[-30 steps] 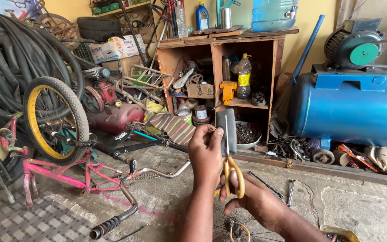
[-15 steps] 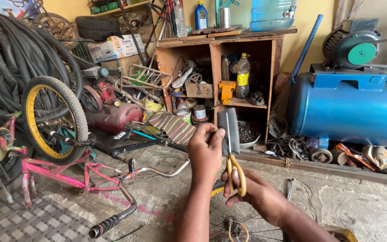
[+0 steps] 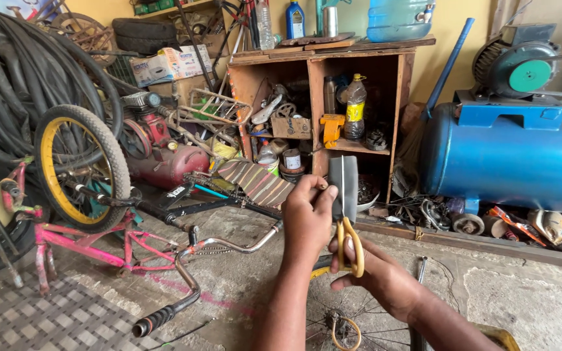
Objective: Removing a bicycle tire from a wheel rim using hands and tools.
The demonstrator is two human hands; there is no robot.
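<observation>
Rubber strip point(image 3: 343, 185), held upright at chest height before the wooden shelf point(image 3: 333, 62): your L hand point(image 3: 308, 218) pinched it; R hand point(image 3: 375, 276), gripping yellow scissors point(image 3: 349, 244), had shifted lower, blades w/ strip.

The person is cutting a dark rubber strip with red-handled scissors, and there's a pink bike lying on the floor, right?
Nearly. The head view shows the scissors have yellow handles, not red. The dark rubber strip and the pink bike on the floor are right.
</observation>
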